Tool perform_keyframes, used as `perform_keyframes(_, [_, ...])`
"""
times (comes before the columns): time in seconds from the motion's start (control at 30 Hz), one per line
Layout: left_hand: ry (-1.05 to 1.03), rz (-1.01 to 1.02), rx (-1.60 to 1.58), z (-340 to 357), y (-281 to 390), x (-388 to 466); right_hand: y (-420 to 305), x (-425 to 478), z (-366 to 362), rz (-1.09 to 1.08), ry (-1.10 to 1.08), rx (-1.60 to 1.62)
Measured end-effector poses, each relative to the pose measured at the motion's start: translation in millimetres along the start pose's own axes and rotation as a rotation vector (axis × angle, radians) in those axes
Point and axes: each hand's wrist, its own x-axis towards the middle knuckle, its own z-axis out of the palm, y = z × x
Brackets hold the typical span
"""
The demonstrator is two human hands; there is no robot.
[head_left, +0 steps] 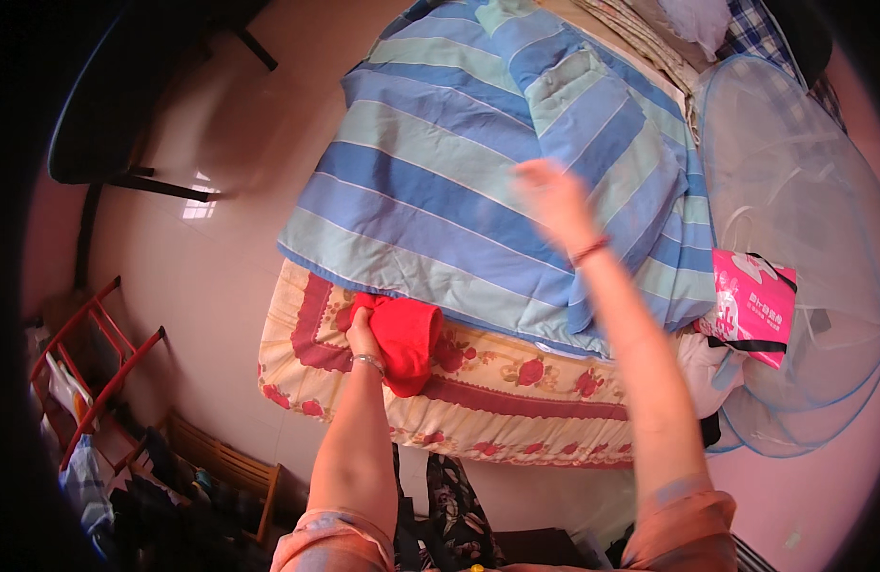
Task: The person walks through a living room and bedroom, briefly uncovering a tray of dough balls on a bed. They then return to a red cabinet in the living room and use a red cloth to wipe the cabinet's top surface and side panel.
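My left hand (pixel 361 332) grips a bright red cloth (pixel 407 343), bunched on the near edge of the bed. Blurred, my right hand (pixel 554 196) is over the middle of a blue and green striped cover (pixel 425 186); nothing shows in it, and its finger pose is unclear. The cover lies spread over the bed, with a wrinkled, folded-over part on the right. Below its near hem shows a yellow and dark red floral bedsheet (pixel 533 372). Whether my right hand touches the cover cannot be told.
A folded mesh net with blue edging (pixel 804 186) stands along the bed's right side, a pink printed bag (pixel 754 307) against it. Pillows and folded bedding (pixel 654 36) lie at the top right. A red metal rack (pixel 104 372), a wooden slatted rack (pixel 225 457) and a dark table (pixel 118 107) stand left.
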Motion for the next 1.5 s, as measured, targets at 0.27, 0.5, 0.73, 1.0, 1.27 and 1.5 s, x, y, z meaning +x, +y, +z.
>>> perform_keyframes(0.27, [0.117,0.180,0.007,51,-4,-33,-49,-42,234,-0.254,-0.181,-0.794])
perform_keyframes(0.5, [0.123,0.121,-0.042,33,-4,-27,-65,0,205,0.109,-0.312,-0.187])
perform_keyframes(0.73, [0.140,0.115,0.003,28,-5,-16,-25,84,-54,0.287,0.179,1.193])
perform_keyframes(1.0, [0.128,0.136,-0.007,25,-6,-13,49,43,-266,0.406,0.960,0.924])
perform_keyframes(1.27, [0.060,0.116,-0.013,32,-6,-14,140,27,-287,0.468,0.980,0.670])
perform_keyframes(1.5, [0.080,0.105,-0.001,28,-6,-13,166,-23,-233,0.735,0.671,0.324])
